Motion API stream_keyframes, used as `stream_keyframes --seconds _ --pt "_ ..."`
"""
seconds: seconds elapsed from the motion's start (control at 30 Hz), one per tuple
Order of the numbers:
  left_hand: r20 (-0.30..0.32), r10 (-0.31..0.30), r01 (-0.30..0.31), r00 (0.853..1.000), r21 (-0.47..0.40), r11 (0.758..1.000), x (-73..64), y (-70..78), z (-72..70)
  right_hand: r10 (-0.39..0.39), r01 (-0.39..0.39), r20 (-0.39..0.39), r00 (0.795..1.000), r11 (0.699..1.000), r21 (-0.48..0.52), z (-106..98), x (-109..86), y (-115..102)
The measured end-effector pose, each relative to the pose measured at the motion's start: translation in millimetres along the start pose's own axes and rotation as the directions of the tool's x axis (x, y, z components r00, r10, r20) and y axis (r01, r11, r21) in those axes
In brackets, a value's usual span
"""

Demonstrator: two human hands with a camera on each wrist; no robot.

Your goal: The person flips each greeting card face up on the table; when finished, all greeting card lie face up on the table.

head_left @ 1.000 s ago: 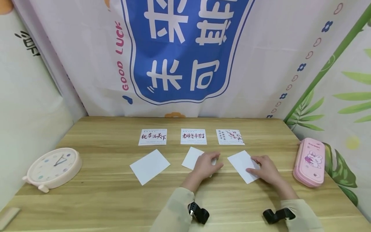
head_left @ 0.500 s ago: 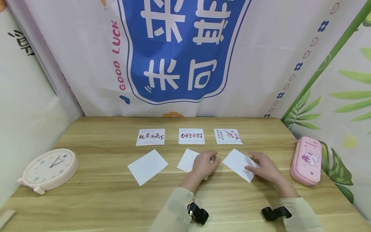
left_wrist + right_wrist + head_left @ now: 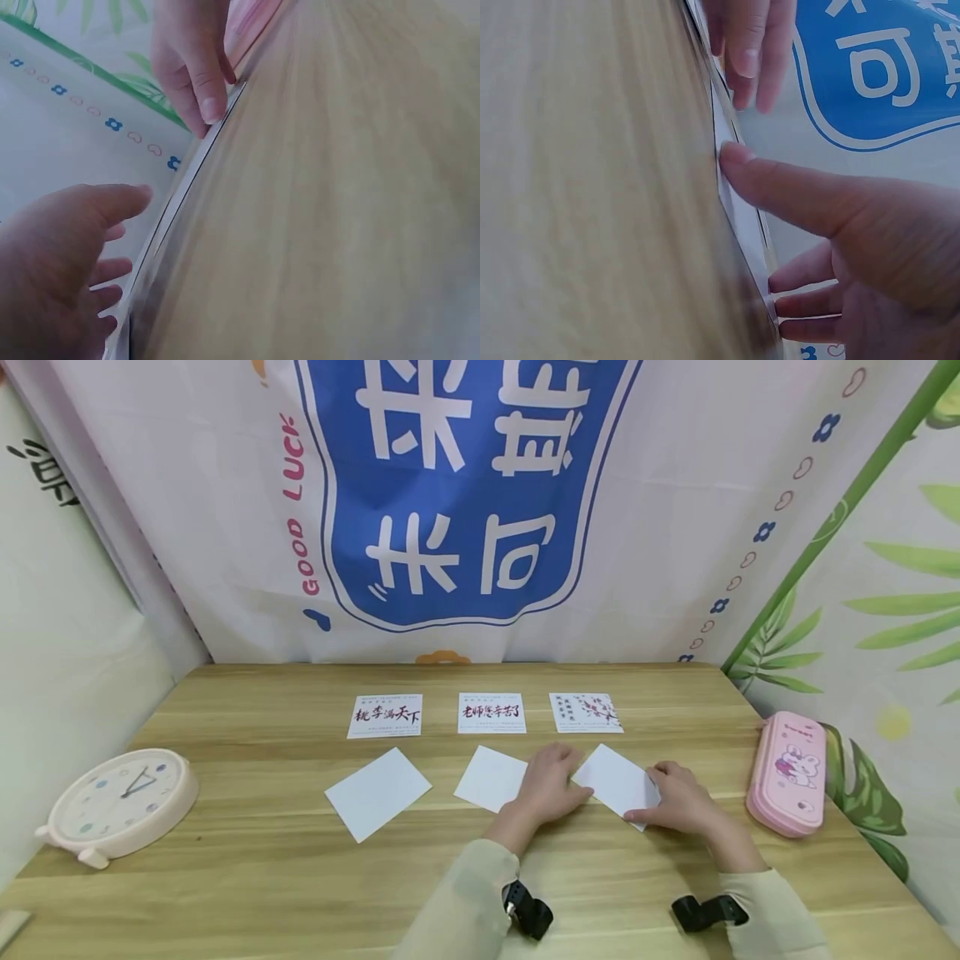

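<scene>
Near the middle of the table lies a blank white card (image 3: pixel 617 781), turned at an angle. My right hand (image 3: pixel 678 802) holds it at the right end, thumb at the near edge and fingers by the right corner. In the right wrist view the right thumb (image 3: pixel 739 154) overlaps the card's edge. My left hand (image 3: pixel 549 783) is at the card's left corner with thumb and fingers spread, as the left wrist view shows. It partly hides a second blank card (image 3: pixel 487 777). Farther left is a third blank card (image 3: pixel 378 793).
Behind the blank cards lie three printed cards (image 3: pixel 385 716) in a row. A round white clock (image 3: pixel 120 802) stands at the left, and a pink pencil case (image 3: pixel 789 774) at the right. The table (image 3: pixel 300 893) ends at a hanging cloth (image 3: pixel 247 527).
The right-hand card has turned a little under my right hand. My left hand has moved right, from over the middle card to the right-hand card's left corner. The head view has shifted slightly.
</scene>
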State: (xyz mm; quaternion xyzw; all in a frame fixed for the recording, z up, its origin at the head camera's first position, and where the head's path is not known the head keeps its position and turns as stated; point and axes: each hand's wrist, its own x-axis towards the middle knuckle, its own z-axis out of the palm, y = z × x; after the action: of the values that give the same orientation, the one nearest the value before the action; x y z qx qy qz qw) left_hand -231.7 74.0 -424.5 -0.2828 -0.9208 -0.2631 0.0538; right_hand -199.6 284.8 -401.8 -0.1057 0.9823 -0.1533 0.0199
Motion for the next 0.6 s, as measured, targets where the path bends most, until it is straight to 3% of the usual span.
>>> stream_keyframes --seconds 0.17,0.33,0.43,0.6 --pt "0.108 -0.012 0.006 0.994 0.060 0.998 -4.0 -2.1 2.3 -0.018 0.018 -0.004 1.000 1.000 0.015 1.9 1.5 3.4" --pt "0.135 -0.007 -0.003 0.991 0.074 0.997 -7.5 -3.4 0.8 -0.011 0.012 -0.020 1.000 1.000 0.023 4.4 4.1 10.4" --pt "0.097 0.008 -0.012 0.995 0.040 0.999 -8.9 -4.7 0.3 0.016 -0.015 -0.038 0.999 0.999 0.031 4.9 4.6 15.6" --pt "-0.026 0.037 -0.037 0.999 -0.006 0.999 -10.2 -8.5 2.3 0.053 -0.047 -0.055 0.997 0.994 0.102 7.2 5.8 23.2"
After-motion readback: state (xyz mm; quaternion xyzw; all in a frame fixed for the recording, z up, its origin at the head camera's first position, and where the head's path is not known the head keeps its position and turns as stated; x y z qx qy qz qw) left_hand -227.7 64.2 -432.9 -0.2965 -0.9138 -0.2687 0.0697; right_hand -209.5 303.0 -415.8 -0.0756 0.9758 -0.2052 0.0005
